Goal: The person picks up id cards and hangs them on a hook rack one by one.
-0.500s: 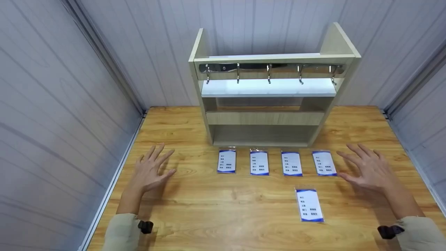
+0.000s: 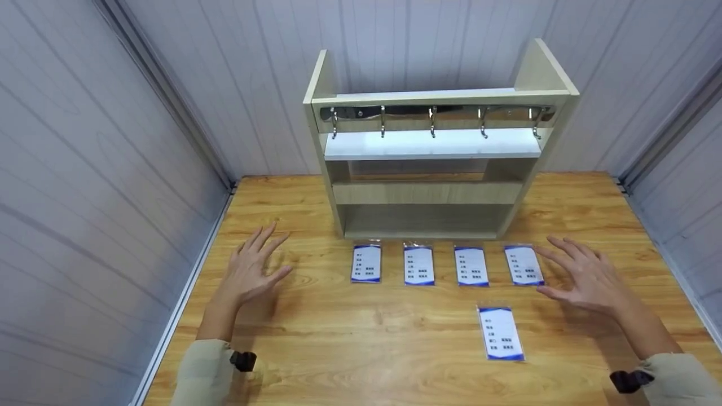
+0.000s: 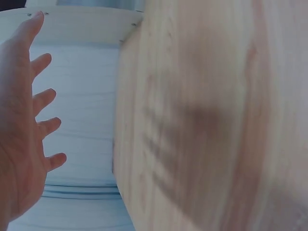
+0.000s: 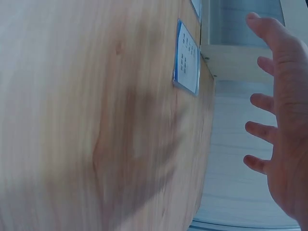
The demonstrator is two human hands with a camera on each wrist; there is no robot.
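Note:
My left hand (image 2: 251, 270) hovers over the left part of the table with its fingers spread, holding nothing. On the other side my right hand (image 2: 589, 279) is spread too, its fingertips beside the rightmost badge card (image 2: 524, 265) of a row. That row also has a left card (image 2: 366, 264), then a second (image 2: 418, 265) and a third (image 2: 471, 266). Nearer to me lies a single badge card (image 2: 501, 334), slightly tilted. All are white with blue edges, in clear sleeves. In the right wrist view a card (image 4: 186, 60) lies on the table, apart from the hand.
Behind the row stands a pale wooden rack (image 2: 428, 193) with shelves. Across its top runs a metal hook rail (image 2: 409, 113) with several hooks, nothing hanging on them. Panel walls (image 2: 84, 214) enclose the wooden table (image 2: 350, 349) at the back and both sides.
Both hands have shifted slightly inward, the left to the right and the right to the left. The cards and rack keep their places; the view has tilted a little.

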